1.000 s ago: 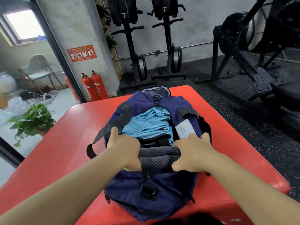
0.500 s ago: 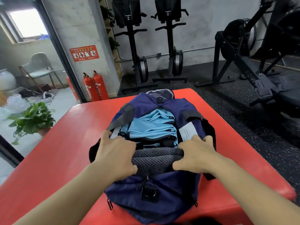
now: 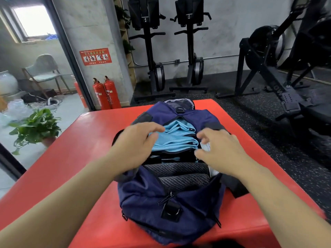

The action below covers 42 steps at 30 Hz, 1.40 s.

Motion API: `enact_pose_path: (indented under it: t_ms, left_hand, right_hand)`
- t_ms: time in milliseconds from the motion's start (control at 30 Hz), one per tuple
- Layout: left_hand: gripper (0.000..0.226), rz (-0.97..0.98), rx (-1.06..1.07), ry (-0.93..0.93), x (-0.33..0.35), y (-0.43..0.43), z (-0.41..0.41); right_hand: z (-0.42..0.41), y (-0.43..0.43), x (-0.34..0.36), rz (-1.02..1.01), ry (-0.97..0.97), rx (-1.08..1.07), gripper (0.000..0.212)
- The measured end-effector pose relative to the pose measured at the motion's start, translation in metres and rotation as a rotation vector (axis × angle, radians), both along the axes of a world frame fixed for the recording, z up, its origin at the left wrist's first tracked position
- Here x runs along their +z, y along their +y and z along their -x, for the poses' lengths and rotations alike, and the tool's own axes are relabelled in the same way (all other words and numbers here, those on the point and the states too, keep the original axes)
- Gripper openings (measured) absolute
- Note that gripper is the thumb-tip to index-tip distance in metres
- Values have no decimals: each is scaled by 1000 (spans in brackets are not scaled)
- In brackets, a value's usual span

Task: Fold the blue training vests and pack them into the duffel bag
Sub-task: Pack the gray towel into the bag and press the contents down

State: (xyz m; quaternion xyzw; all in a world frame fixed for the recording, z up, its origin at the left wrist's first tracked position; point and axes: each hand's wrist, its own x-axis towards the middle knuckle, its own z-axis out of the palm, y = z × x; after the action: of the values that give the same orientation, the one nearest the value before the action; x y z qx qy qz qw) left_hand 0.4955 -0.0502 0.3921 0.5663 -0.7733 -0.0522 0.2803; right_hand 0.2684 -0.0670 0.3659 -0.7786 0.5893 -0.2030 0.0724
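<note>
Evidently light, limp and slippery, the folded blue vests [image 3: 176, 140] sat in the far half of the open duffel bag [image 3: 152, 199] on the red platform [image 3: 71, 158], best pressed flat at the stack's sides, where the left hand [image 3: 136, 142] and right hand [image 3: 219, 152] hovered, fingers loose, gripping nothing.

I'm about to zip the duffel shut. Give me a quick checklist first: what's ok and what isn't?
1. Blue vests folded and inside the duffel bag: ok.
2. Vests sitting below the opening's edges: cannot tell; the stack rides high.
3. Grey rolled fabric tucked in at the near end: ok.
4. Zipper line free: not ok; the left hand and right hand are over the opening, and a white label pokes up at the right edge.
5. Zipper pull in view at the near end: ok.
</note>
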Motion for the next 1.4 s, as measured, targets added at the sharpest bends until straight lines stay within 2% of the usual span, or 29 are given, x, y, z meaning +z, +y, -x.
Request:
enact_pose_path:
  t_ms: [67,133,200,300,367,400,567,667,733,800,867,967,1000,1067,1133,1167,1200,1267,1333,1400]
  left_hand:
    - [34,-188,-54,97,0,-14,17]
    - [36,-317,-55,155,-2,-30,28]
    - [37,-437,-12,140,-6,-43,29]
    - [52,-621,19,-28,-15,-46,14]
    - [59,-726,1,-350,-34,-42,4]
    - [57,-719,-24,-467,-45,-43,-2]
    - [55,-744,18,-453,-57,-39,-8]
    - [40,-535,38,-355,-31,-43,5]
    - [34,-314,42,-186,-22,-55,13]
    - [33,-254,-14,-111,-25,-71,20]
    - [36,-293,-32,-151,-30,-86,24]
    - [38,-342,-42,-220,-37,-100,23]
    - [37,-340,-52,-242,-43,-104,20]
    - [39,-323,-50,-296,-52,-109,14]
    - [45,-299,-14,-370,-56,-112,10]
    - [45,-283,19,-419,-57,-115,10]
    - [42,-251,43,-464,-56,-116,11]
    - [41,-249,75,-539,-56,-121,12]
    - [49,-321,80,-632,-57,-128,11]
    - [50,-349,98,-700,-59,-132,7]
  right_hand:
    - [-16,-11,3,153,-19,66,43]
    - [-32,-25,4,124,-11,164,42]
    - [-42,-41,-3,61,101,253,39]
    - [-40,-45,-28,-70,439,365,48]
    - [-33,-37,-43,-134,514,385,49]
    - [-30,-32,-48,-130,507,389,50]
    - [-36,-24,-47,-177,489,363,51]
    - [-36,-24,-45,-182,517,353,53]
    - [-36,-21,-45,-124,541,368,77]
    - [-39,-18,-43,-99,521,382,96]
    - [-39,-22,-37,-68,403,368,87]
    - [-34,-41,-19,13,93,236,43]
    - [-32,-51,-15,27,22,178,36]
    - [-29,-73,-8,5,-16,95,45]
    - [-33,-91,-8,-44,48,70,48]
    - [-36,-99,-12,-34,119,81,40]
    - [-40,-105,-17,-1,214,99,31]
    - [-45,-112,-25,101,425,157,27]
    - [-47,-113,-30,233,550,220,23]
    - [-45,-114,-34,283,643,276,20]
